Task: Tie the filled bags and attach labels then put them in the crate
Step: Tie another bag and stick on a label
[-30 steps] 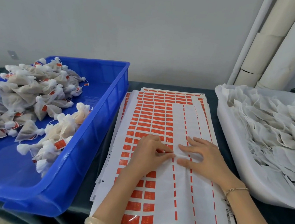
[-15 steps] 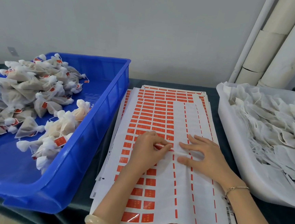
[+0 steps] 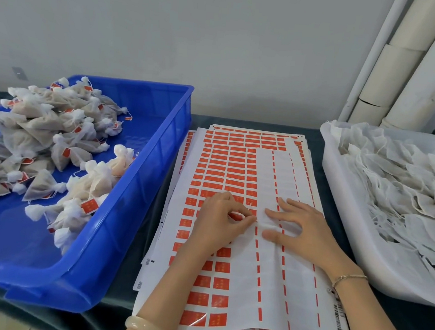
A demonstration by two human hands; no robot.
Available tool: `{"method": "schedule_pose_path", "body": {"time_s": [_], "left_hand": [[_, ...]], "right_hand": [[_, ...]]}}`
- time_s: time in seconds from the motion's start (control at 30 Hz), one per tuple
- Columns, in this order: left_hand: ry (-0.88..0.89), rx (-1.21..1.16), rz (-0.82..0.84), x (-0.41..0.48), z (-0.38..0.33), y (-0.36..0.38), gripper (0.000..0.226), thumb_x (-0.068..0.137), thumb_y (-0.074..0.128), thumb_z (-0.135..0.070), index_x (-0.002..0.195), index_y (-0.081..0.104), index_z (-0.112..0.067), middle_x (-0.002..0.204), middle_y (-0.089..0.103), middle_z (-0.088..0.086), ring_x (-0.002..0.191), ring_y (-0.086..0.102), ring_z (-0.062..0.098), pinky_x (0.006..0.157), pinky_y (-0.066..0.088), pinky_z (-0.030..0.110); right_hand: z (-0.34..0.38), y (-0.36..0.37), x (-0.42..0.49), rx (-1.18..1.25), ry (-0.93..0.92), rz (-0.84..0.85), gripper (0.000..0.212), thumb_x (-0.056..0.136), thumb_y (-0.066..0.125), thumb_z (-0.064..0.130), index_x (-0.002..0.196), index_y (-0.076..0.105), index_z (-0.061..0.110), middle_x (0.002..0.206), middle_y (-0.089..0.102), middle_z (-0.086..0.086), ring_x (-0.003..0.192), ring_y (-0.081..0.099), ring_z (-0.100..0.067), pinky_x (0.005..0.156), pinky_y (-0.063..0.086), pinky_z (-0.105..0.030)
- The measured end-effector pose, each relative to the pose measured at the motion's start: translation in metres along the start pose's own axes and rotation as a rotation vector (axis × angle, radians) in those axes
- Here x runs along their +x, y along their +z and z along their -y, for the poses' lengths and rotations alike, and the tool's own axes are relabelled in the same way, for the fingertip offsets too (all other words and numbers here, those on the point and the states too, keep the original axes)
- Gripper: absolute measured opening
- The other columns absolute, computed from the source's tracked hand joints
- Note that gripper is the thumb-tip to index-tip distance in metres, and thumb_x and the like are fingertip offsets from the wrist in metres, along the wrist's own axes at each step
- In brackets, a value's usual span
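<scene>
Table [image 3: 408,321]: crate [image 3: 157,175], label sheets [image 3: 227,165], white tub [image 3: 343,215]

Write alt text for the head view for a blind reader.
A person's left hand pinches a red label on a sheet of labels while the right hand presses the sheet flat. A blue crate of tied, labelled bags sits to the left, a white tub of loose bags to the right.

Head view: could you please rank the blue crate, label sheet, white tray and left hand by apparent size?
blue crate
label sheet, close behind
white tray, though the frame cuts it off
left hand
</scene>
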State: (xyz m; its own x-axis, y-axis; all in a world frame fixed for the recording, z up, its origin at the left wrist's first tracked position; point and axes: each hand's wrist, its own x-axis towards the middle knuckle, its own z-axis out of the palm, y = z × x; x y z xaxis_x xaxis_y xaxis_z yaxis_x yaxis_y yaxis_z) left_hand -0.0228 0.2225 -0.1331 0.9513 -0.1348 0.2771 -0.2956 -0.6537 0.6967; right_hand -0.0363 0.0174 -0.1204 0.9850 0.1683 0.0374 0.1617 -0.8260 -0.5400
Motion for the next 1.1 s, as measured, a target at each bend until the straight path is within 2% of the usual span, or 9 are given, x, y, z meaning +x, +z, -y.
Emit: {"method": "schedule_pose_path", "body": {"time_s": [0.2,0.4,0.8,1.1], "left_hand": [[-0.036,-0.053,-0.029,0.001,0.003,0.001,0.013,0.082,0.071,-0.04,0.092,0.074,-0.032,0.085,0.052,-0.026,0.09,0.052,0.006,0.084,0.048,0.021],[-0.108,-0.125,-0.075,0.001,0.0,-0.002,0.008,0.082,0.073,-0.037,0.089,0.073,-0.033,0.087,0.053,-0.027,0.089,0.054,0.004,0.078,0.042,0.011],[-0.2,-0.227,-0.137,-0.002,-0.004,-0.009,0.005,0.083,0.071,-0.037,0.083,0.067,-0.038,0.093,0.055,-0.023,0.091,0.056,0.005,0.076,0.041,0.008],[-0.234,-0.287,-0.215,-0.001,-0.005,-0.012,0.007,0.084,0.07,-0.037,0.081,0.064,-0.039,0.095,0.059,-0.021,0.091,0.058,0.003,0.064,0.038,0.001]], "right_hand": [[-0.001,-0.001,0.0,0.012,-0.004,-0.006,0.074,0.056,0.052,0.08,0.123,0.054,0.049,0.147,0.037,0.018,0.14,0.025,-0.007,0.116,0.015,-0.042],[0.0,0.0,0.0,0.024,-0.009,-0.007,0.075,0.056,0.053,0.08,0.123,0.055,0.048,0.147,0.037,0.018,0.14,0.025,-0.007,0.116,0.015,-0.042],[-0.002,0.0,0.0,0.043,-0.004,-0.006,0.072,0.057,0.055,0.078,0.123,0.055,0.049,0.147,0.037,0.018,0.14,0.025,-0.007,0.116,0.014,-0.043],[-0.002,-0.001,0.001,0.063,0.001,-0.002,0.071,0.057,0.056,0.077,0.122,0.055,0.049,0.146,0.037,0.019,0.14,0.025,-0.006,0.116,0.013,-0.042]]}}
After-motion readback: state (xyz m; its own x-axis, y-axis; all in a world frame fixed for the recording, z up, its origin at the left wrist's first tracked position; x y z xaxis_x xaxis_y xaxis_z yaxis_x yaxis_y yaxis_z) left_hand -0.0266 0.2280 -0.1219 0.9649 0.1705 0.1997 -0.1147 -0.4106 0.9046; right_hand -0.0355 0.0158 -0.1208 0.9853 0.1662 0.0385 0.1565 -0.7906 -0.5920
